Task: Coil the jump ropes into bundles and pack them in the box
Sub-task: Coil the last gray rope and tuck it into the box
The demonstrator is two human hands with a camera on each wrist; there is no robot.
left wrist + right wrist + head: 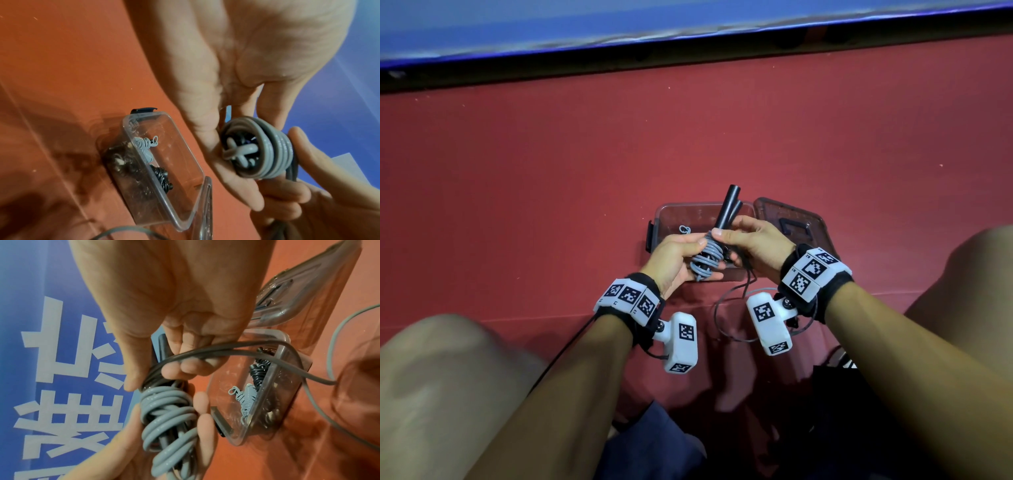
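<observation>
Head view: above the clear plastic box [664,214] on the red floor [551,171], the left hand [674,257] curls its fingers round a grey rope coil [707,258], while the right hand [755,245] grips the two black handles [727,209]. The lid [791,219] lies just beside the box.

Left wrist view: fingers cradle the coil [265,149]; two bundles [152,155] sit in the box [185,170].

Right wrist view: fingers pinch loose rope [236,347] above the coil [170,415].

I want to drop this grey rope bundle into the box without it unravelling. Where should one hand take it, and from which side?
Grip the grey rope bundle across its wound coils, where the left hand holds it now, coming from the side. The black handles stick out one end, and the turns run around them, so squeezing across likely keeps them together over the box.
</observation>
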